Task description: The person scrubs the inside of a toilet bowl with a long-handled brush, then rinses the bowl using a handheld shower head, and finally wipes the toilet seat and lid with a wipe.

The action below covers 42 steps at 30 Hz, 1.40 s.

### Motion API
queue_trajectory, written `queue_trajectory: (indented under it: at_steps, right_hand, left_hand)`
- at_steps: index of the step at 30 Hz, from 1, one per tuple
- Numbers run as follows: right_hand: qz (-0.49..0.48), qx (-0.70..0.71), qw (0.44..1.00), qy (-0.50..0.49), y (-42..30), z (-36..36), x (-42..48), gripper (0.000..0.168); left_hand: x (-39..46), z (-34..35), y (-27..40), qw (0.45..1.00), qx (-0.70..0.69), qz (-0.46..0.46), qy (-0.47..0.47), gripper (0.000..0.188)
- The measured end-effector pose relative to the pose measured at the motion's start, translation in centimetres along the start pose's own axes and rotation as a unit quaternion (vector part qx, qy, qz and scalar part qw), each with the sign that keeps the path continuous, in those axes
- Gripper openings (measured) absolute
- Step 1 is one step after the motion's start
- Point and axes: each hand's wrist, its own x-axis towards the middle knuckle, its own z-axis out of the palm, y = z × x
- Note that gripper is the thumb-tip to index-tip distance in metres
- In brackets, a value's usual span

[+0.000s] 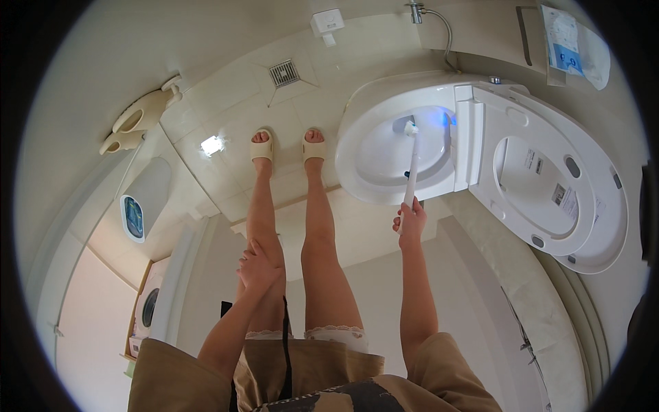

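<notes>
My right hand [412, 222] is closed around the white handle of a toilet brush [413, 165]. The pale brush head [411, 129] is down inside the bowl of a white toilet [355, 154], near its drain opening. Blue light shines on the bowl's inner wall by the hinge side. A small dark blue part sticks out from the handle's side. The toilet's seat and lid [587, 226] are raised. My left hand [259, 269] rests on my left leg near the knee, holding nothing, its fingers somewhat apart.
A floor drain [284, 73] lies ahead, beyond my slippers [261, 150]. A metal hose [449, 38] runs from a wall valve to the toilet. Wipes packaging [569, 56] hangs at upper right. At left are a trash bin [154, 190] and beige slippers [141, 116] on the wall.
</notes>
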Motion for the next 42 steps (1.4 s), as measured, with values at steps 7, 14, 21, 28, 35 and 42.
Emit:
queue_trajectory:
  at_steps: [7,14,21,28,35,42]
  right_hand:
    - [-0.004,0.034,0.999,-0.010,-0.5,1.5,4.1,0.035]
    - [0.000,-0.087,0.996,-0.005,-2.0,4.2,10.2,0.007]
    - [-0.052,-0.215,0.975,-0.003,-2.4,3.6,10.4,0.008]
    - [-0.111,-0.276,0.955,0.002,-0.1,3.3,7.9,0.012]
    - [-0.009,-0.091,0.996,-0.004,-1.2,3.5,8.1,0.031]
    - [-0.063,-0.094,0.993,-0.026,1.3,-1.1,-5.0,0.059]
  left_hand:
    - [-0.2,0.1,0.0,1.000,0.016,0.003,0.014,0.106]
    - [0.1,0.6,-0.1,1.000,0.011,-0.001,-0.006,0.111]
    - [0.3,1.1,0.1,1.000,0.022,0.002,0.002,0.111]
    - [-0.2,0.7,0.3,1.000,0.027,-0.006,0.013,0.105]
    - [0.2,1.3,0.1,0.999,0.033,0.000,0.014,0.109]
    - [-0.5,0.6,-0.8,0.999,0.015,0.019,0.046,0.105]
